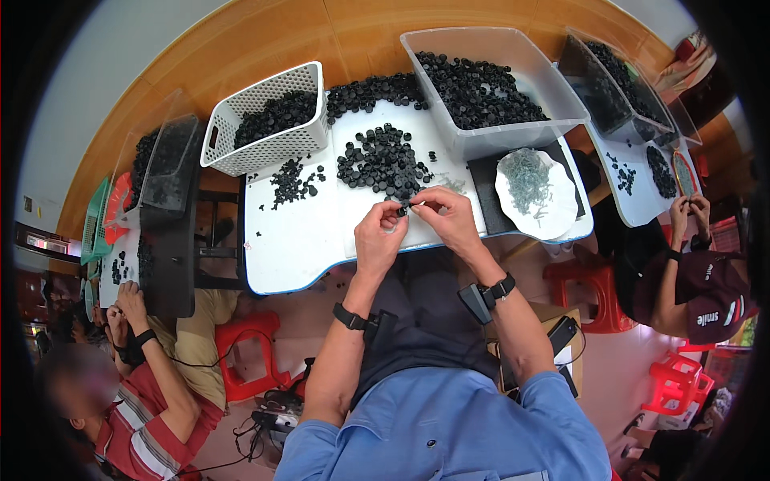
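My left hand and my right hand meet over the near edge of a small white table. Both pinch one small black round part between their fingertips. Just beyond them lies a loose pile of black parts on the table. A white plate with several thin pale green pieces sits to the right of my right hand. Each wrist wears a black band with a small device.
A white perforated basket and a clear plastic bin, both holding black parts, stand at the table's far side. A person at the left and another at the right work at similar tables. Red stools stand on the floor.
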A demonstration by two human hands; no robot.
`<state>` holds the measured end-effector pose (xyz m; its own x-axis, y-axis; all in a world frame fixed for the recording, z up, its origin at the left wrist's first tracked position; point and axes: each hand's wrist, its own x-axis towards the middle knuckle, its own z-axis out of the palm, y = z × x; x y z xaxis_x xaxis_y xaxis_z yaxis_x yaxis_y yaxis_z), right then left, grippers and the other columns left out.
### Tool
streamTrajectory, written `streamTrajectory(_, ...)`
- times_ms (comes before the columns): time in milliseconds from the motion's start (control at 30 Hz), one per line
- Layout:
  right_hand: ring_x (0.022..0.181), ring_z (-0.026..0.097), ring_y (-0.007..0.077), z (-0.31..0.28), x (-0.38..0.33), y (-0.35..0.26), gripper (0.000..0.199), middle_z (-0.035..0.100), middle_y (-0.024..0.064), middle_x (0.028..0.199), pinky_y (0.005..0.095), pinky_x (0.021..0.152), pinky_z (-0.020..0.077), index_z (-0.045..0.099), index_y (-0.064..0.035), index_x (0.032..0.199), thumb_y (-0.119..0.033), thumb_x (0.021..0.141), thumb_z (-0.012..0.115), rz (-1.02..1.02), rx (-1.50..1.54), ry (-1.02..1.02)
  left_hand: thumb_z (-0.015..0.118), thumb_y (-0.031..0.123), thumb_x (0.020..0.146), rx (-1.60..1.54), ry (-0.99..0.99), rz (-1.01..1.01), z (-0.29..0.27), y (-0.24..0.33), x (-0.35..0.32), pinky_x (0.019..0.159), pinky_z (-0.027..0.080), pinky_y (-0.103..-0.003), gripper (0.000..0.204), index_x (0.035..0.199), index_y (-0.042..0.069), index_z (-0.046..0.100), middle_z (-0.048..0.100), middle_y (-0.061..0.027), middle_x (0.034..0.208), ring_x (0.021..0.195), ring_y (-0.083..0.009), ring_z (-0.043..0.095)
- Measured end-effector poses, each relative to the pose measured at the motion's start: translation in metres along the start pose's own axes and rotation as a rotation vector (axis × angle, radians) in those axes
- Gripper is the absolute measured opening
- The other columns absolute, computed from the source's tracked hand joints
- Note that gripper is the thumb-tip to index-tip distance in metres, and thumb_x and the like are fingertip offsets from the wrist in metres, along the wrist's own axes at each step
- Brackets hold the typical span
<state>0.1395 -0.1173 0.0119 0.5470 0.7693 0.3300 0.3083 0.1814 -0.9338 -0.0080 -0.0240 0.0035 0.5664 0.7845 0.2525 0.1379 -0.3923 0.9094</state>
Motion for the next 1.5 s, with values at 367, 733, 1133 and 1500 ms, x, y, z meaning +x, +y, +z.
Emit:
streamTrajectory(367,0.079,0.065,0.008,0.004,-0.002,0.006,0.013,0.075,0.0052,0.099,0.0223,0.066,0.0497,0.078,-0.0017,0.098,0.002,0.085,0.079,0.031,-0.047,-0.043,0.079,0.005,0.089,-0.059,-0.022,-0.019,0.002,-0.002,0.0,0.076,0.055,-0.025,0.024,0.111,-0.002,0.07,0.074,-0.0052,0.092,0.079,-0.0084,0.065)
streamTrajectory(733,0.077,0.071,0.0131,0.008,-0.005,0.004,0.011,0.077,0.0088,0.095,0.0259,0.067,0.0554,0.078,0.0008,0.096,0.0,0.086,0.078,-0.014,-0.079,0.009,0.081,0.007,0.087,-0.067,-0.072,-0.07,-0.005,-0.005,0.003,0.074,0.057,-0.028,0.031,0.117,0.002,0.074,0.076,-0.0095,0.09,0.075,-0.0143,0.07)
streamTrajectory(1133,0.081,0.072,0.0136,0.005,-0.005,0.005,0.011,0.077,0.0099,0.095,0.0261,0.071,0.0569,0.078,0.0025,0.098,0.002,0.088,0.075,0.091,0.012,-0.012,0.082,0.009,0.088,-0.075,-0.098,-0.113,-0.008,0.004,0.003,0.077,0.058,-0.027,0.032,0.117,0.0,0.074,0.077,-0.0085,0.093,0.081,-0.0123,0.071)
streamTrajectory(1500,0.079,0.069,0.0116,0.004,-0.004,0.004,0.01,0.077,0.0088,0.094,0.0249,0.069,0.0539,0.079,0.0012,0.098,0.0,0.088,0.077,0.096,0.02,-0.03,0.081,0.01,0.089,-0.093,-0.087,-0.087,-0.005,0.001,0.0,0.076,0.06,-0.031,0.026,0.111,0.0,0.072,0.078,-0.0123,0.096,0.086,-0.0187,0.077)
